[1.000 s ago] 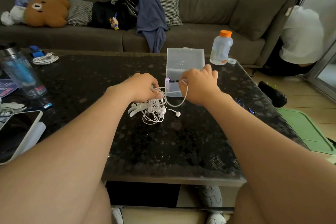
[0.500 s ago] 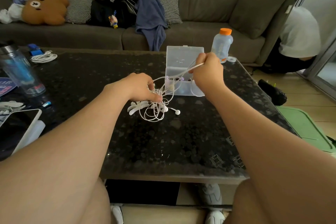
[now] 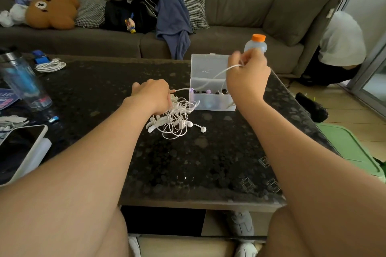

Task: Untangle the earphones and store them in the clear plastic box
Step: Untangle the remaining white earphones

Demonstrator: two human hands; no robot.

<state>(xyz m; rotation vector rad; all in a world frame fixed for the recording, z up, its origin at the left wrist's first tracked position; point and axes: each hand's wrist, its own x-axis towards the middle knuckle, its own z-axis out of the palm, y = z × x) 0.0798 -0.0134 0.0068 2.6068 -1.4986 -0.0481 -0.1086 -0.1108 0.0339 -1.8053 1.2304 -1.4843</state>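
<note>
Gripped the tangled white earphones (image 3: 175, 120) on the black table (image 3: 188, 162), touching the open clear plastic box (image 3: 211, 103), in the curled left hand (image 3: 152, 96), pinched one cord (image 3: 221, 72) raised in the right hand (image 3: 246, 77); best drawn slowly, loosening loops rather than cinching knots.

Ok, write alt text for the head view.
A person's right hand pinches a white cord stretched up from tangled earphones, which the left hand holds on a dark table; an open clear plastic box stands beside them.
</note>
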